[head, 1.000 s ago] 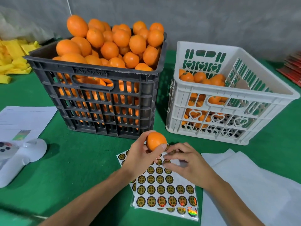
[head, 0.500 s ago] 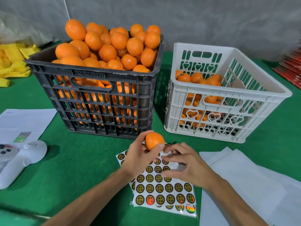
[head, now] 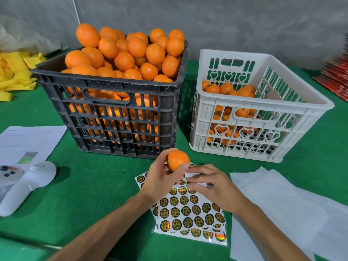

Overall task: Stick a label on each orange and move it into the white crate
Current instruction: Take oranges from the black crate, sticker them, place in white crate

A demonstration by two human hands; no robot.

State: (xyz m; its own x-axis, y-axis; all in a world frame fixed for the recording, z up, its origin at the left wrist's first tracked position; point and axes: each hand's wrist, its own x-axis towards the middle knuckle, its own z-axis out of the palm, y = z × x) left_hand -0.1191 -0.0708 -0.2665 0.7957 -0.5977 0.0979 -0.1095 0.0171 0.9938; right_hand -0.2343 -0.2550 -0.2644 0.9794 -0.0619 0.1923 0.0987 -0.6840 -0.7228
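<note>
My left hand (head: 160, 179) grips an orange (head: 178, 160) just above the label sheets (head: 190, 213), which lie on the green table in front of the crates. My right hand (head: 211, 187) rests on the top of the sheet with its fingertips curled, pinching at a label beside the orange. The black crate (head: 113, 113) at the back left is heaped with oranges. The white crate (head: 263, 117) at the back right holds several oranges in its left part.
White paper sheets (head: 282, 204) lie at the right. A white controller (head: 20, 185) and a printed page (head: 28, 142) sit at the left. Yellow cloths (head: 13, 72) are piled at the far left, red packets (head: 337, 78) at the far right.
The orange and both hands have stayed over the sheet; my right fingers have shifted slightly at the sheet's top edge. The camera view has tilted a little.
</note>
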